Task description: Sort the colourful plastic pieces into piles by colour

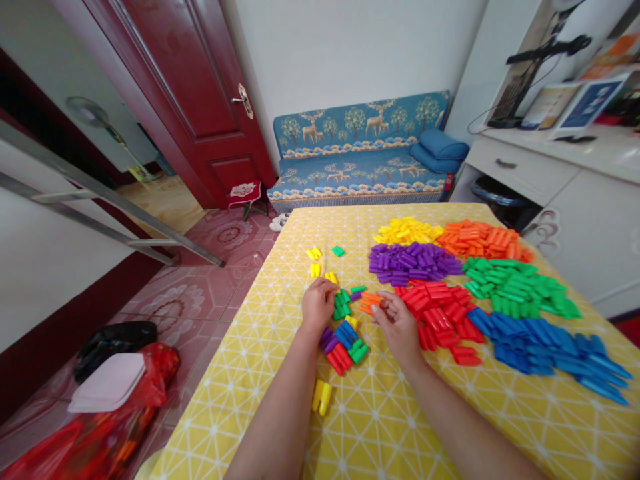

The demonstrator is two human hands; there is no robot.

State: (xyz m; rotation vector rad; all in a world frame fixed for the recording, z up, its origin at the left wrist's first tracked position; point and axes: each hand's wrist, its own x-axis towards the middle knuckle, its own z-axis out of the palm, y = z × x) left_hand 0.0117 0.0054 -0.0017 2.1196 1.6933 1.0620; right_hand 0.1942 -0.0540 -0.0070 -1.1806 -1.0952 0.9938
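Small plastic tube pieces in several colours lie on the yellow patterned tablecloth. My right hand pinches an orange piece between thumb and fingers. My left hand is closed around something orange, mostly hidden by the fingers, beside green pieces. Nearer me is a cluster of purple, blue, red and green pieces. A yellow piece lies apart, close to my left forearm.
Piles of yellow, orange, purple, green, red and blue pieces cover the table's right side. A blue sofa stands beyond it; a white cabinet is at right.
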